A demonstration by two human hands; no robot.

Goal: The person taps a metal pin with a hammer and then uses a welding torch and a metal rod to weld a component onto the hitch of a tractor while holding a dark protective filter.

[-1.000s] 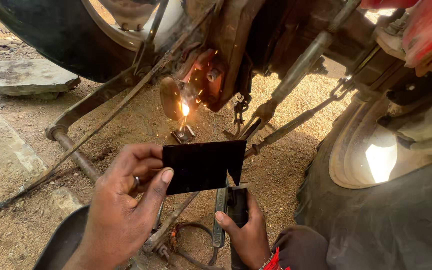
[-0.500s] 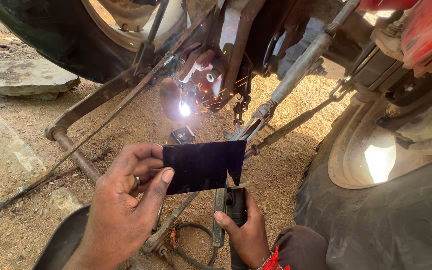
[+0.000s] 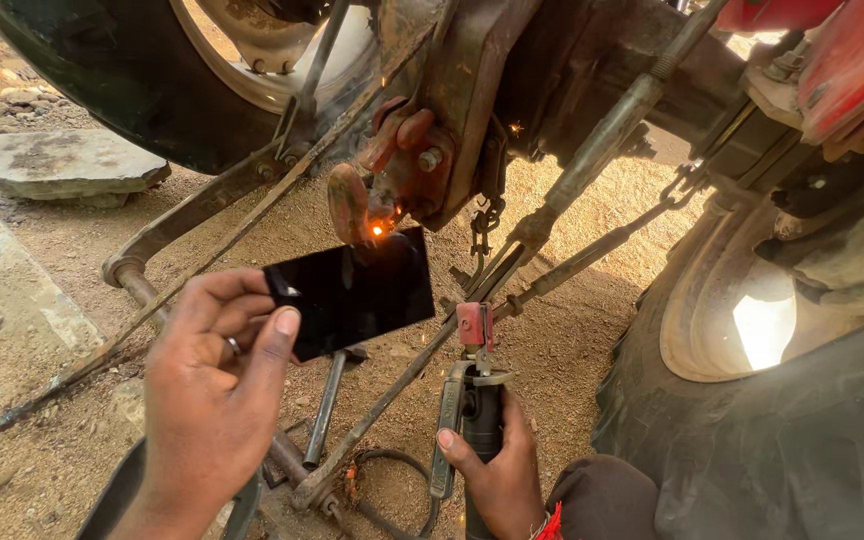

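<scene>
Under the tractor's rear linkage, the left hand [image 3: 214,385] pinches a dark glass plate [image 3: 357,290] by its left edge (thin, stiff, probably brittle, so edges only), held before the glowing weld spot [image 3: 378,229]. Right hand [image 3: 492,465] wraps the electrode holder [image 3: 477,395].

The left hand [image 3: 214,385] wears a thin metal ring [image 3: 234,345] on one finger, and its wrist is bare. The right hand [image 3: 492,470] has a red thread band [image 3: 550,527] at the wrist, beside a dark brown trouser leg [image 3: 602,500].
</scene>
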